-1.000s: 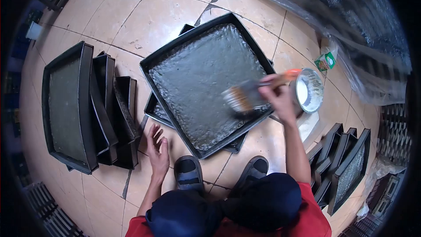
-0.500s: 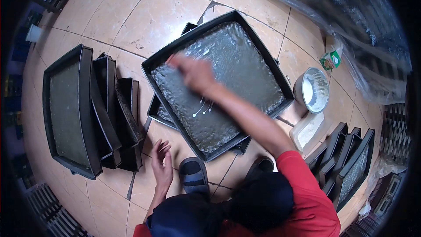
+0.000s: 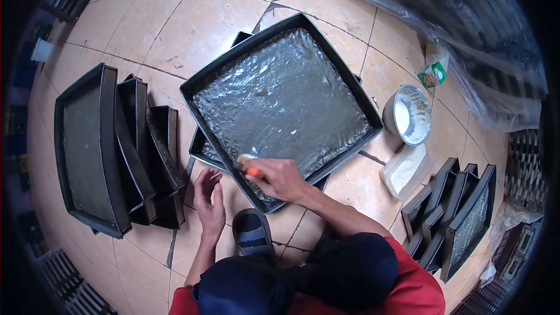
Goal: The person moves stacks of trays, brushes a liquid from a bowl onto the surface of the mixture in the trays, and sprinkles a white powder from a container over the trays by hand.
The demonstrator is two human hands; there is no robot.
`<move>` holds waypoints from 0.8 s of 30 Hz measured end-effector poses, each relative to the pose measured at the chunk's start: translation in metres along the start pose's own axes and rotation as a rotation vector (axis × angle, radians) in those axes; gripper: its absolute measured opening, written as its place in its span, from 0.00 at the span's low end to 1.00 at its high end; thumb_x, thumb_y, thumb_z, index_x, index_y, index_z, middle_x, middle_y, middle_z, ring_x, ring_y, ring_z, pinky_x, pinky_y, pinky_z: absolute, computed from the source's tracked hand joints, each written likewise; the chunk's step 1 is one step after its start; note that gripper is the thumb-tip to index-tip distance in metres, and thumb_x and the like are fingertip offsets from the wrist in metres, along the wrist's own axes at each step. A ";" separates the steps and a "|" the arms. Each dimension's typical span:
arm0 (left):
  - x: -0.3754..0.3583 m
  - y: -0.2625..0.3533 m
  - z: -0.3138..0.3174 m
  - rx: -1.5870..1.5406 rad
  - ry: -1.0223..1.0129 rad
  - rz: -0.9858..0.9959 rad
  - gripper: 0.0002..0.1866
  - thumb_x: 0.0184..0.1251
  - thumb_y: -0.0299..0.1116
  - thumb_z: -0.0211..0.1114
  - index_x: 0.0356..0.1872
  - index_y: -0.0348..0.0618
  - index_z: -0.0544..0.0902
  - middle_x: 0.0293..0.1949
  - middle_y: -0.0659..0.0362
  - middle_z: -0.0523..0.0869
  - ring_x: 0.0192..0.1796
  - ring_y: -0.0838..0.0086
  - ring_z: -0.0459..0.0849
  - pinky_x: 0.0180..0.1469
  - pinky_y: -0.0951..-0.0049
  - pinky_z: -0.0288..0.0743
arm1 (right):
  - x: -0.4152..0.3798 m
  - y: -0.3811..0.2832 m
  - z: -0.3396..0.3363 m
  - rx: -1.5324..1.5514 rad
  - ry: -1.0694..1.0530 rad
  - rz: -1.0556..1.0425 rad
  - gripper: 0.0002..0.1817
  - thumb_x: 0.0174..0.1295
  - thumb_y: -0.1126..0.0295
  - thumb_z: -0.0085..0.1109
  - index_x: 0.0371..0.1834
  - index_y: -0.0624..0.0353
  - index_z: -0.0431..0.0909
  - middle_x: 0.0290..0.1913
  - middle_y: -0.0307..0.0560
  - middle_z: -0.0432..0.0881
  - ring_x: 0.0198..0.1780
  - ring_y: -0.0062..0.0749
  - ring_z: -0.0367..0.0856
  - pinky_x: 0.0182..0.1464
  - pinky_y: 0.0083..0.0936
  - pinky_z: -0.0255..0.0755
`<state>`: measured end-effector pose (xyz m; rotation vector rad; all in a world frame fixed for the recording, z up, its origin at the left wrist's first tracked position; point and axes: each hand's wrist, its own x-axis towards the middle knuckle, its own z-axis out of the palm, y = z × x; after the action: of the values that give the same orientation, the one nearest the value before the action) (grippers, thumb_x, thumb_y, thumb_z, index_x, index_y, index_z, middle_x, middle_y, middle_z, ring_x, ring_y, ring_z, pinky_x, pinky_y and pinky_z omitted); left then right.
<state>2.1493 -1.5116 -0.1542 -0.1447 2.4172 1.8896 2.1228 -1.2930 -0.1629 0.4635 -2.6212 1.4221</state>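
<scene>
My right hand (image 3: pixel 282 179) is wrapped round a brush (image 3: pixel 254 172) with an orange handle and pale bristles. The brush is at the near left inner side of a large black square tray (image 3: pixel 350 79), whose bottom has a wet, shiny grey coating. This tray rests at an angle on another dark tray (image 3: pixel 201 150), mostly hidden beneath it. My left hand (image 3: pixel 209 201) hangs just outside the near left edge, empty, with its fingers curved and apart.
Stacked trays lean at the left (image 3: pixel 108 151) and right (image 3: pixel 466 216). A metal bowl (image 3: pixel 413 115) with white contents, a rectangular plastic container (image 3: pixel 402 172) and a green carton (image 3: pixel 431 74) lie on the right. Plastic sheeting (image 3: pixel 466 35) covers something at upper right.
My right hand has moved from the tray's far left part down to its near left side, and the brush now shows clearly. White drops near the tray's middle have been smeared. My left hand has shifted slightly.
</scene>
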 end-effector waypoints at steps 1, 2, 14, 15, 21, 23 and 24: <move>0.006 0.001 -0.001 0.060 -0.047 0.081 0.23 0.72 0.19 0.56 0.68 0.35 0.70 0.59 0.48 0.82 0.61 0.66 0.82 0.66 0.67 0.72 | -0.005 0.007 -0.008 0.172 0.103 0.205 0.13 0.58 0.62 0.69 0.44 0.51 0.85 0.38 0.49 0.89 0.36 0.42 0.89 0.41 0.34 0.81; 0.007 0.012 -0.005 0.108 -0.063 0.089 0.23 0.72 0.19 0.56 0.67 0.35 0.70 0.59 0.48 0.82 0.61 0.65 0.82 0.66 0.67 0.72 | -0.012 0.022 -0.028 0.342 0.206 0.415 0.13 0.59 0.60 0.68 0.44 0.53 0.86 0.37 0.48 0.89 0.34 0.37 0.89 0.41 0.32 0.80; -0.025 -0.026 0.006 -0.215 -0.065 -0.242 0.24 0.79 0.26 0.52 0.73 0.40 0.65 0.55 0.53 0.80 0.46 0.77 0.82 0.50 0.76 0.78 | 0.043 0.019 -0.049 0.006 -0.685 -0.249 0.14 0.57 0.67 0.63 0.47 0.43 0.81 0.34 0.46 0.86 0.34 0.48 0.85 0.34 0.43 0.77; -0.024 -0.023 0.016 -0.215 -0.102 -0.271 0.25 0.78 0.27 0.53 0.74 0.41 0.63 0.54 0.54 0.79 0.45 0.79 0.82 0.48 0.78 0.78 | 0.074 0.021 -0.033 -0.007 -0.655 -0.251 0.11 0.58 0.63 0.62 0.44 0.43 0.80 0.31 0.47 0.84 0.33 0.50 0.84 0.34 0.44 0.76; -0.012 -0.011 0.031 -0.192 -0.124 -0.420 0.38 0.70 0.22 0.64 0.78 0.41 0.55 0.40 0.61 0.75 0.34 0.83 0.79 0.36 0.81 0.81 | 0.223 0.115 -0.052 -0.252 -0.144 -0.179 0.16 0.61 0.52 0.66 0.46 0.46 0.81 0.36 0.49 0.87 0.38 0.52 0.87 0.39 0.43 0.79; -0.010 -0.015 0.031 -0.218 -0.123 -0.421 0.39 0.70 0.23 0.64 0.78 0.41 0.54 0.39 0.61 0.74 0.32 0.84 0.79 0.34 0.81 0.81 | 0.222 0.141 -0.107 -0.299 -0.023 -0.172 0.16 0.61 0.55 0.67 0.49 0.46 0.81 0.39 0.49 0.88 0.39 0.51 0.87 0.39 0.42 0.79; -0.011 -0.018 0.032 -0.233 -0.118 -0.425 0.39 0.71 0.23 0.64 0.78 0.41 0.54 0.38 0.61 0.74 0.32 0.84 0.79 0.33 0.81 0.81 | 0.214 0.150 -0.136 -0.295 0.047 -0.172 0.16 0.60 0.58 0.68 0.50 0.45 0.81 0.41 0.49 0.88 0.40 0.50 0.87 0.40 0.41 0.80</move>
<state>2.1620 -1.4849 -0.1781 -0.4992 1.8954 1.9017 1.8671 -1.1474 -0.1541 0.5919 -2.6191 0.9642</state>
